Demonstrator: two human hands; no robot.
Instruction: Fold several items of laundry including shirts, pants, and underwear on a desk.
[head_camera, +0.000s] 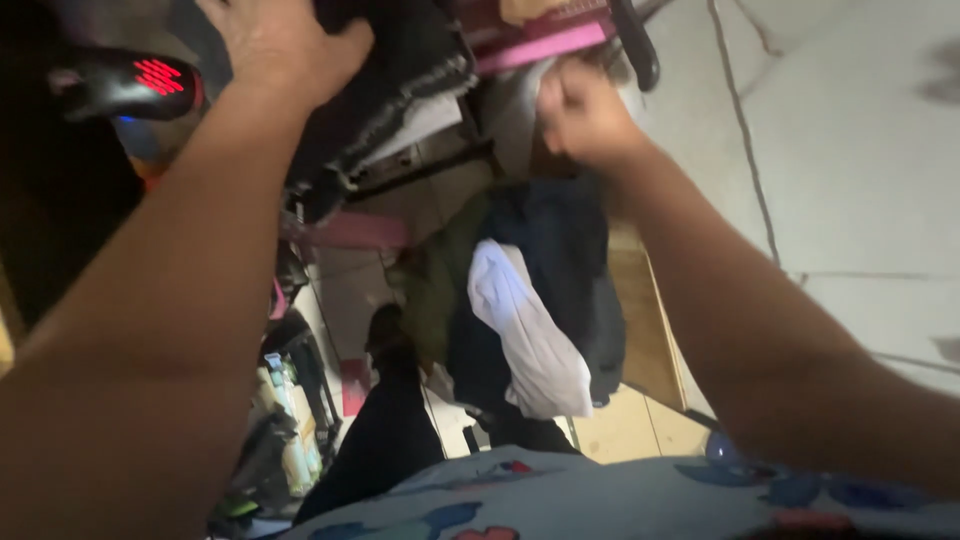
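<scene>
Overhead, the left hand (285, 45) lies flat with fingers spread on a dark folded fabric bundle (390, 90) near the top edge. Beside it, the right hand (580, 112) is closed into a fist, its fingers pressed together around the top of a hanging cluster of dark navy and white garments (540, 300) that droops between the two forearms. A pink plastic bar (540, 45) crosses above the fist. Pale cracked wall plaster (850, 150) fills the right side. Light wooden panelling (650, 340) stands behind the garments. A black device with a glowing red grille (130, 82) sits at upper left. White cloth printed with blue and red shapes (600, 500) spans the bottom edge.
</scene>
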